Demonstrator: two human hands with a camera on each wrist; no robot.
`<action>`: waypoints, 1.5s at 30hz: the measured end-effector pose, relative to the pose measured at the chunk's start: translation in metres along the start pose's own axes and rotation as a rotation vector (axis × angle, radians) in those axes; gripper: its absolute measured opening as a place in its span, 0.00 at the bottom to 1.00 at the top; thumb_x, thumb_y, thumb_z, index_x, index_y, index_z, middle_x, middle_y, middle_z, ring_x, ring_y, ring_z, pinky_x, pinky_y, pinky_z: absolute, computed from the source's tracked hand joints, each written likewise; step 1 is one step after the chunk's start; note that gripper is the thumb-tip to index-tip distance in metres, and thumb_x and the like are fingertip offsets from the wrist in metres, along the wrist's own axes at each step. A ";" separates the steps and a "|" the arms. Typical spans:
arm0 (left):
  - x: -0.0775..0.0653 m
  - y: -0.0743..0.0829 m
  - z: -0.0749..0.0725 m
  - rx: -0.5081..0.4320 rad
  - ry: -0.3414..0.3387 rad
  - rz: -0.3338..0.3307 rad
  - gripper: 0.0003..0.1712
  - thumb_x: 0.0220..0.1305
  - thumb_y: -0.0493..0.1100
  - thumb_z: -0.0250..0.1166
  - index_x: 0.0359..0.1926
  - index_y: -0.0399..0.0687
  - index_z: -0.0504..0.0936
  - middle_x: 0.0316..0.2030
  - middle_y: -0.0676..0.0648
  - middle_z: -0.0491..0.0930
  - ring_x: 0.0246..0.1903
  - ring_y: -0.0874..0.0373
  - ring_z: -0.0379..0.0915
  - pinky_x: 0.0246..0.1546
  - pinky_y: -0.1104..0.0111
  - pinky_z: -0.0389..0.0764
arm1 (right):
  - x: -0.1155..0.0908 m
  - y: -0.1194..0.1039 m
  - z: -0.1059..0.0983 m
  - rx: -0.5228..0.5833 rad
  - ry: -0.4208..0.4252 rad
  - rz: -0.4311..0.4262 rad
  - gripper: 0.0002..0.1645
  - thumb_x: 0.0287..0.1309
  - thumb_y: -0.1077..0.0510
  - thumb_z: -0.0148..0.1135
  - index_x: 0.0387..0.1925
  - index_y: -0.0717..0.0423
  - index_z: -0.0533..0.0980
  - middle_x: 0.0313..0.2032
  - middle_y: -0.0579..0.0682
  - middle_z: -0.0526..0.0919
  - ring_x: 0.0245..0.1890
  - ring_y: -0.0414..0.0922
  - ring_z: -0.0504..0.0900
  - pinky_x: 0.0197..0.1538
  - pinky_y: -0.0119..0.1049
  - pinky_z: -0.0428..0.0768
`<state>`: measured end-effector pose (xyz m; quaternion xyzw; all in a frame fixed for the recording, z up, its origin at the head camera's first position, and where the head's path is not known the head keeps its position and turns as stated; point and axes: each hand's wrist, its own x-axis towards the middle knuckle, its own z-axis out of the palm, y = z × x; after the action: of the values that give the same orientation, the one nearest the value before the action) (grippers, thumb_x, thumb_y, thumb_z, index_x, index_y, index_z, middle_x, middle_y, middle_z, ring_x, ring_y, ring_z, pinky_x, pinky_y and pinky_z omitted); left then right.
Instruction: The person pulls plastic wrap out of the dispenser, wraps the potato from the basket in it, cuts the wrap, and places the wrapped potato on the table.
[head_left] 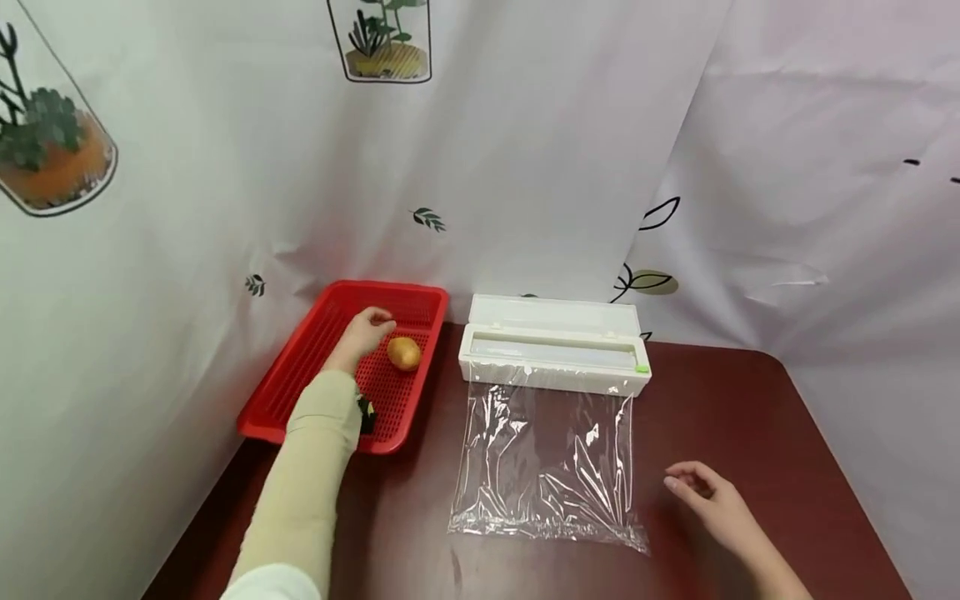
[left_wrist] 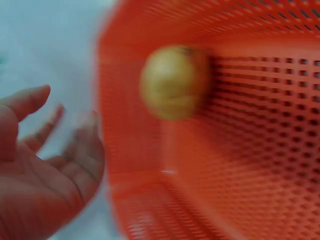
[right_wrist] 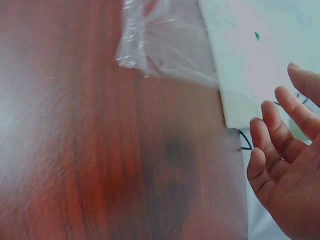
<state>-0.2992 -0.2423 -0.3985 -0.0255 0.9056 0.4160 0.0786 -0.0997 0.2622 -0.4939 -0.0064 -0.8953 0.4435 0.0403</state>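
Note:
My left hand [head_left: 366,331] hovers over the red plastic basket [head_left: 262,431], its fingers loosely bent and nothing in them. Just to its right, a yellow-brown potato [head_left: 405,354] lies on the basket's perforated floor; the left wrist view shows the potato [left_wrist: 172,82] apart from the hand. My right hand [head_left: 708,500] is held above the table with relaxed fingers, beside a sheet of clear cling film [head_left: 543,467]. That film runs forward from a white dispenser box [head_left: 555,379] with its lid raised, and its wrinkled front edge lies on the tabletop.
A small dark object [head_left: 367,415] in the basket is partly hidden by the left sleeve [head_left: 318,450]. The dark red table [head_left: 720,400] meets a white patterned curtain [head_left: 525,167] behind and on both sides. A green tab [head_left: 642,368] sits on the dispenser's right end.

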 end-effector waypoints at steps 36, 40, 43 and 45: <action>-0.022 0.070 0.073 0.061 0.027 0.353 0.38 0.50 0.44 0.70 0.60 0.42 0.63 0.56 0.39 0.70 0.50 0.45 0.70 0.49 0.53 0.72 | 0.014 0.008 -0.003 0.061 0.001 0.020 0.14 0.60 0.56 0.59 0.43 0.62 0.76 0.29 0.47 0.78 0.27 0.35 0.72 0.30 0.29 0.71; -0.029 0.080 0.115 0.095 -0.082 0.483 0.37 0.49 0.40 0.70 0.62 0.49 0.68 0.57 0.43 0.70 0.51 0.49 0.70 0.50 0.55 0.72 | 0.016 0.006 -0.002 0.075 0.002 0.021 0.14 0.60 0.57 0.59 0.43 0.63 0.75 0.29 0.46 0.77 0.27 0.34 0.72 0.29 0.29 0.70; -0.036 0.077 0.149 0.114 -0.189 0.525 0.37 0.50 0.38 0.69 0.63 0.54 0.68 0.58 0.46 0.67 0.53 0.51 0.67 0.52 0.57 0.70 | 0.016 0.006 -0.002 0.087 -0.003 0.023 0.14 0.60 0.58 0.59 0.43 0.64 0.75 0.29 0.47 0.78 0.27 0.34 0.72 0.29 0.29 0.71; -0.040 0.072 0.170 0.134 -0.246 0.569 0.37 0.50 0.36 0.69 0.62 0.54 0.69 0.59 0.46 0.68 0.54 0.51 0.67 0.54 0.57 0.69 | 0.014 0.007 -0.001 0.092 -0.013 0.036 0.14 0.60 0.58 0.59 0.43 0.65 0.75 0.30 0.48 0.78 0.27 0.35 0.72 0.29 0.29 0.71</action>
<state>-0.2468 -0.0673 -0.4466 0.2847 0.8855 0.3606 0.0695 -0.1137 0.2680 -0.4978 -0.0177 -0.8739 0.4850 0.0268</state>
